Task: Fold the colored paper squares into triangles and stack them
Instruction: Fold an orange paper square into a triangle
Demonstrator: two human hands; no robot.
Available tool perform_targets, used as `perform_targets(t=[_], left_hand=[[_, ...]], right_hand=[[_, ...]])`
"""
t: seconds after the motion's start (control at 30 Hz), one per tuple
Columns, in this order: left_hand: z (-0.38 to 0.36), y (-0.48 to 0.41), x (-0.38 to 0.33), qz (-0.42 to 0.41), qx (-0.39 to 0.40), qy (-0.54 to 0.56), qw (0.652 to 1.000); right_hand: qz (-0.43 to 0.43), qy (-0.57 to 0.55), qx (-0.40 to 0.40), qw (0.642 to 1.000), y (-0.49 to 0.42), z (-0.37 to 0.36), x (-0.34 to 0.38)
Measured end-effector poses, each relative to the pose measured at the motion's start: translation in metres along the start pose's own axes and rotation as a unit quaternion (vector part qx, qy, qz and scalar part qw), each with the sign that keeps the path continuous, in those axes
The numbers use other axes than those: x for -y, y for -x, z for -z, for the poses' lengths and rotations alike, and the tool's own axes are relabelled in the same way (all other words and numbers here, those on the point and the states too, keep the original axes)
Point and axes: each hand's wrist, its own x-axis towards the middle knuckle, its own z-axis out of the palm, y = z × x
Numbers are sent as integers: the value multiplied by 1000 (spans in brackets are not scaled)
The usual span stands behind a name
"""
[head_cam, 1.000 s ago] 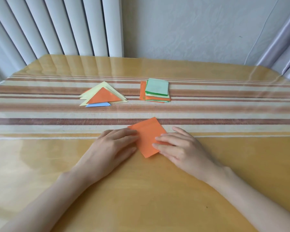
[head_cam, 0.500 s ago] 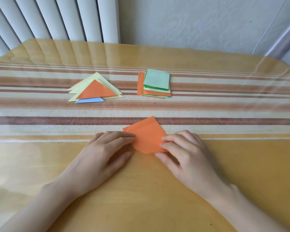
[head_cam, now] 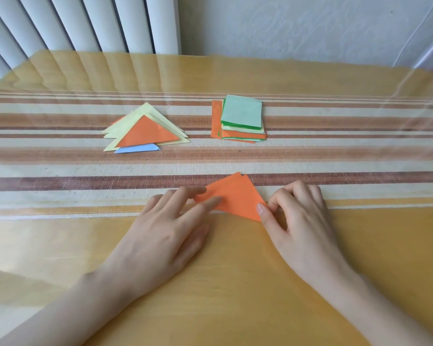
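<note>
An orange paper [head_cam: 238,196] lies folded into a triangle on the table in front of me, its two top corners almost meeting. My left hand [head_cam: 165,226] presses its left corner flat with straight fingers. My right hand [head_cam: 298,221] touches the right corner with the thumb tip, the other fingers curled beside it. Farther back on the left lies a stack of folded triangles [head_cam: 145,132], orange on top of pale yellow and blue ones. To its right is a pile of unfolded squares [head_cam: 240,118], light green on top.
The table [head_cam: 235,283] has a glossy yellow cover with brown and cream stripes across its middle. White vertical blinds [head_cam: 85,21] and a pale wall stand behind the far edge.
The orange square has been folded over into a triangle. My right hand shifted to its right corner and my left hand slid onto the left corner. The view moved closer.
</note>
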Motion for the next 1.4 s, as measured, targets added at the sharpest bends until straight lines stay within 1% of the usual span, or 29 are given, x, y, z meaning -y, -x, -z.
perform_targets(t=[0.1,0.23,0.33,0.4,0.47,0.57,0.67,0.8,1.0,1.23,1.4], left_hand=[[-2,0,-2,-30,12,-43,999],[-2,-1,-1,-33,34,-30,998],[-2,-2,-3,-31,24,-32,999],[-2,-3,-7,-24,20,-40,999],[-2,-3,-8,-20,24,-45,998],[-2,-1,-8,-24,33,-43,998],[-3,0,-8,-21,26,-39,999],[-4,1,-9,-11,21,-48,999],[-3,3,-11,3,27,-47,999],[-4,5,-9,6,30,-44,999],[-5,4,-10,2,26,-49,998]], right_hand=[[-6,24,0,1000,0,0,2],[-5,34,-9,999,2,-3,2],[6,40,-16,999,2,-4,0],[38,36,-8,999,0,-2,0],[100,40,19,994,1,-3,1],[189,83,69,976,0,-4,1],[223,114,96,963,-4,-1,4],[233,145,96,957,-6,7,7],[229,152,89,957,6,16,-8],[216,146,37,965,23,26,-25],[211,95,-23,973,14,27,-17]])
